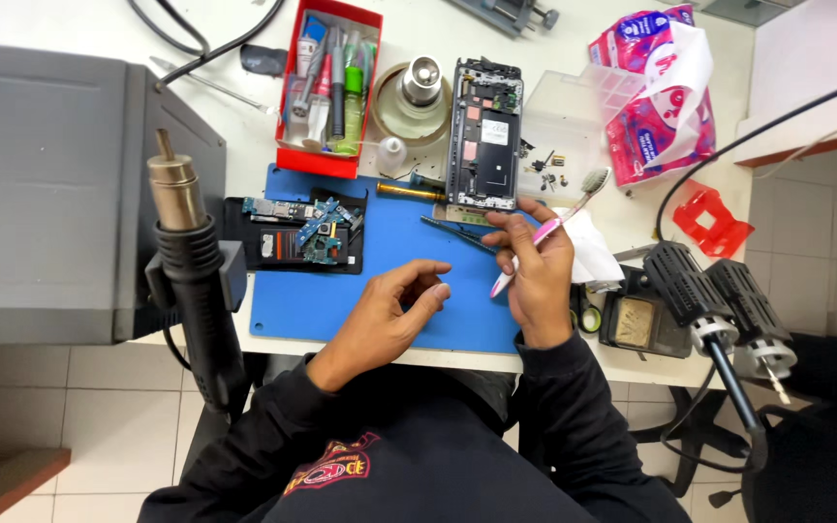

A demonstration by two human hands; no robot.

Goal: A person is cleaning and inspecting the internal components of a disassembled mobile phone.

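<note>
The right hand [540, 276] grips a pink toothbrush [552, 225] like a pen, bristles up near the opened phone frame [484, 136], likely for brushing it. The left hand [394, 315] rests loosely curled and empty on the blue mat [389, 237]. A red tool tray [329, 92] stands behind; a pink-and-white tissue pack [656, 92] lies right.
</note>
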